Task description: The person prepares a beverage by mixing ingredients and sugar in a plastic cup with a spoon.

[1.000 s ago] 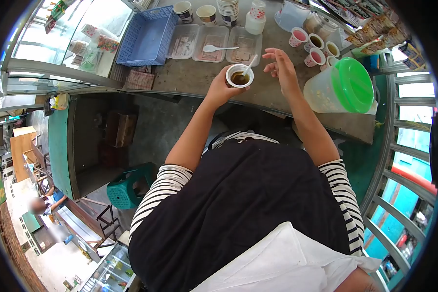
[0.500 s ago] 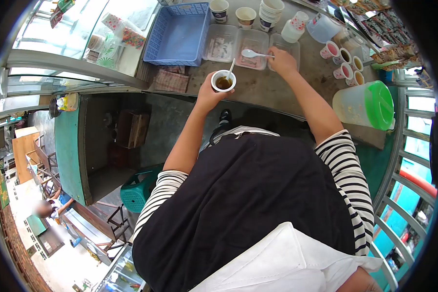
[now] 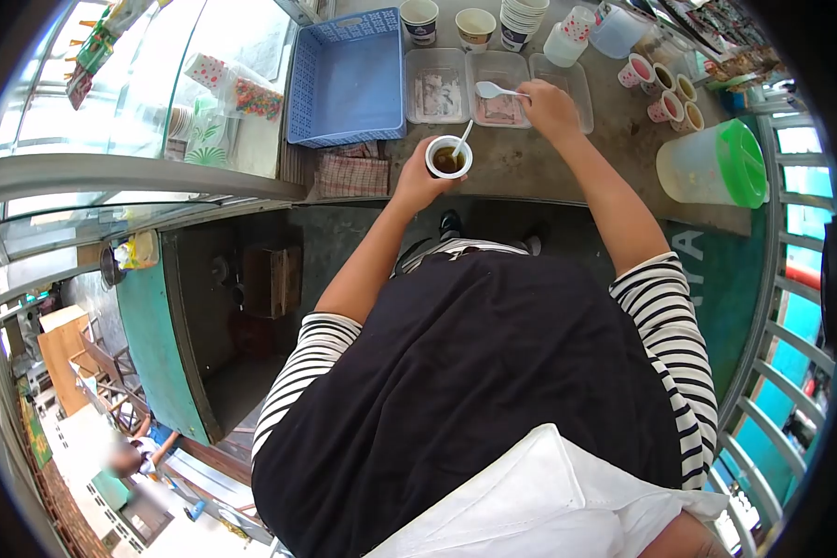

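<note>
From where I stand, the cup (image 3: pixel 433 171) is near the middle of the upper half of the frame, held in the left hand (image 3: pixel 418 184), whose fingers curl around its side. It looks thin-walled and light, so I'd expect too tight a squeeze to dent it and a tilt to spill it; the side just below the rim seems the best hold. Dark brown liquid sits inside, with a white handle (image 3: pixel 465 136) leaning up out of it.

The right hand (image 3: pixel 551 109) has its fingertips pinched together on the handle end of a white spoon (image 3: pixel 489 89), upper middle of the frame. That looks like stiff, light plastic, perhaps slick if wet. Its bowl is over the middle tub (image 3: pixel 475 67); whether it rests there I can't tell.

That tub holds something pinkish, and the left tub (image 3: pixel 413 67) pale pieces; the right tub (image 3: pixel 581 86) is partly behind the hand. At upper right, small cups (image 3: pixel 665 110) hold red and brownish drinks, near a green-lidded jug (image 3: pixel 697 169) of cloudy liquid. At upper left is a blue basket (image 3: pixel 349 88).
</note>
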### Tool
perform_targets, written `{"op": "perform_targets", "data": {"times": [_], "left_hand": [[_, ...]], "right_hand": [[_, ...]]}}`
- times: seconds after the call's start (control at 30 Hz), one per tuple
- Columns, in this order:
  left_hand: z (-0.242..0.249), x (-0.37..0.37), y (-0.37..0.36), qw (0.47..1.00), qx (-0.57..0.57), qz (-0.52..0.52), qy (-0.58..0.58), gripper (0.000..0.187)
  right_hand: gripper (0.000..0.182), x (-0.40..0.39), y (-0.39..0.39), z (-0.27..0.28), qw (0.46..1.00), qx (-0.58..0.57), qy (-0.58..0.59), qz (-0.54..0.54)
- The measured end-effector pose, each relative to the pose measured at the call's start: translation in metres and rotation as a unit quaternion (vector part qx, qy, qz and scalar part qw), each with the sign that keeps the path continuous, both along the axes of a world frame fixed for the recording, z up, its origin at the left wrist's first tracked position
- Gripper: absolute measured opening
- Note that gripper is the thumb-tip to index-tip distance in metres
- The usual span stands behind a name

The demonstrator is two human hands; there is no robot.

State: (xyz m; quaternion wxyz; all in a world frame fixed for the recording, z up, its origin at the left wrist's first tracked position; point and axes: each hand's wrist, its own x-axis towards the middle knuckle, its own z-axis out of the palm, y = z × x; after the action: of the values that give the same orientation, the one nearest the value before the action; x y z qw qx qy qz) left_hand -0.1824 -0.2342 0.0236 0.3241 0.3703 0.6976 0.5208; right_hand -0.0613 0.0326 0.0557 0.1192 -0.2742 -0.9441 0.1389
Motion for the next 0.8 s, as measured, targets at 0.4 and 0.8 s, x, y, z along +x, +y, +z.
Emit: {"op": "perform_targets", "data": {"times": [0.4,0.8], "left_hand": [[-0.015,-0.01,0.016,0.999,0.029,-0.038,0.018,0.075],[-0.015,-0.013,0.017,0.997,0.041,-0.069,-0.008,0.073]], "right_hand": [[0.008,0.023,0.001,0.031,0.996,0.036,-0.032,0.079],[0.01,0.02,0.008,0.016,0.997,-0.015,-0.064,0.041]]}}
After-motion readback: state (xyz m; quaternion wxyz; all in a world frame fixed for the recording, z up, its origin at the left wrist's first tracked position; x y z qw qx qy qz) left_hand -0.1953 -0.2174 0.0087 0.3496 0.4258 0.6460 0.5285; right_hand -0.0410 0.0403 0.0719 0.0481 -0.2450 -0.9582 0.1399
